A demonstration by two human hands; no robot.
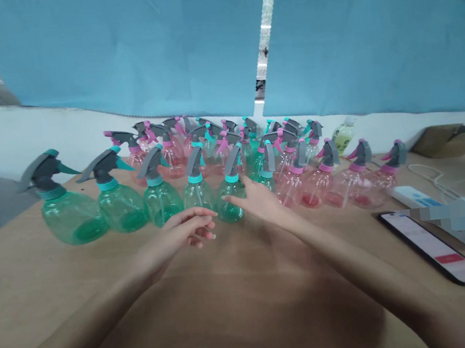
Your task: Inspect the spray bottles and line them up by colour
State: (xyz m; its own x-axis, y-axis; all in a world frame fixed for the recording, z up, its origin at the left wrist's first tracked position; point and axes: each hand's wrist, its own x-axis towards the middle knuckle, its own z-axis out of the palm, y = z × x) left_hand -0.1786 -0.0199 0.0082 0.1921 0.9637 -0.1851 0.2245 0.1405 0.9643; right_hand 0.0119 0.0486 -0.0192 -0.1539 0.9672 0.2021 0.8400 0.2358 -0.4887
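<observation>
My right hand (pixel 262 198) is at the right side of a green spray bottle (pixel 230 210) in the front row. Its thumb lies across the front of that bottle and the other fingers are mostly hidden behind it. The bottle stands upright, with a turquoise collar and a grey trigger head. My left hand (pixel 192 228) hovers just in front of another green spray bottle (pixel 198 194), holding nothing, its fingers loosely bent and apart. Further left stand more green spray bottles (pixel 122 208). To the right, clear pink spray bottles (pixel 312 187) with pink collars continue the row.
More pink and green spray bottles (pixel 170 158) crowd behind the front row. At the right lie a phone (pixel 431 244) with a cable, a white device (pixel 411 196), partly blurred, and a brown box-like item (pixel 449 140). A blue sheet (pixel 140 51) covers the wall behind the wooden table (pixel 27 278).
</observation>
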